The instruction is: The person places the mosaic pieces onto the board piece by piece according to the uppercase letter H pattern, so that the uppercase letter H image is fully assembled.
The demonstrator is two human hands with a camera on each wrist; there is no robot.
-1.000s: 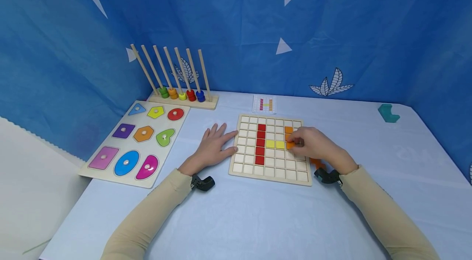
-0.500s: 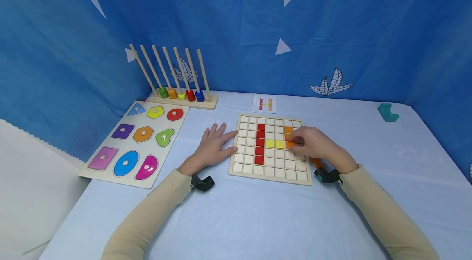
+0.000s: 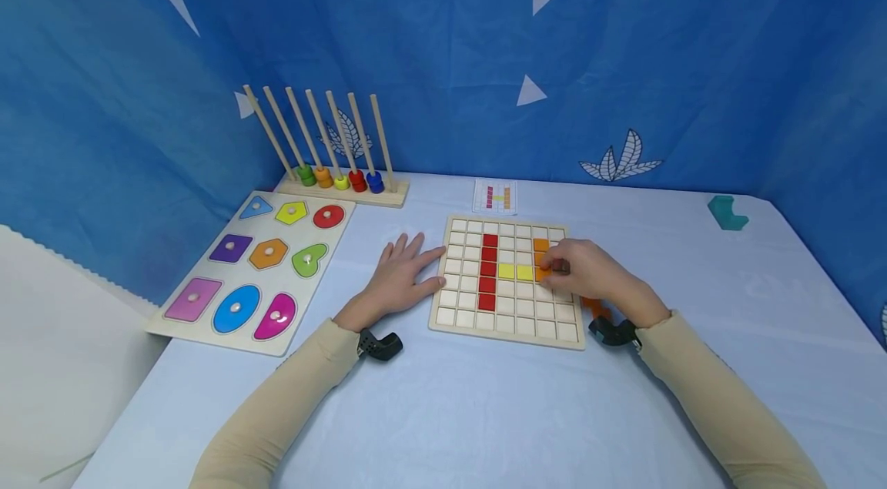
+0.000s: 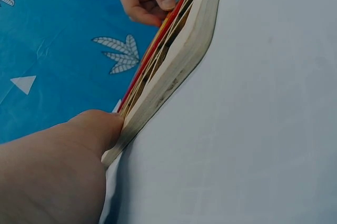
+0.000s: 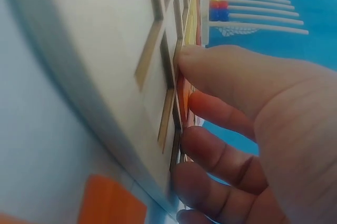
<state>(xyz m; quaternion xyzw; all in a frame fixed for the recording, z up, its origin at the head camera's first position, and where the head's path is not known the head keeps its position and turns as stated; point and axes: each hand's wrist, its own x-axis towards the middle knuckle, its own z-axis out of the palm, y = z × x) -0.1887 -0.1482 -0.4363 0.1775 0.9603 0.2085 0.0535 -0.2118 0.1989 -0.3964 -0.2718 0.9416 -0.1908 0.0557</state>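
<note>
A square wooden grid board [image 3: 506,317] lies on the table. It carries a column of red squares [image 3: 488,269], two yellow squares [image 3: 516,272] and an orange puzzle piece [image 3: 541,246] at the right. My left hand [image 3: 400,276] lies with spread fingers against the board's left edge; in the left wrist view its thumb [image 4: 100,126] rests on that edge. Over the board's right side, my right hand [image 3: 589,269] pinches the orange piece between thumb and forefinger. The right wrist view shows that piece [image 5: 183,93] at the grid, partly hidden by the fingers.
Orange pieces [image 3: 596,309] lie beside the board's right edge, partly behind the right wrist. A pattern card [image 3: 495,197] lies behind the board. At left stand a knobbed shape puzzle [image 3: 280,200] and a peg rack [image 3: 388,196]. A teal piece [image 3: 726,213] lies far right.
Both hands stay almost in place. The orange piece under my right fingertips appears to have shifted slightly, now more in line with the orange squares behind it.
</note>
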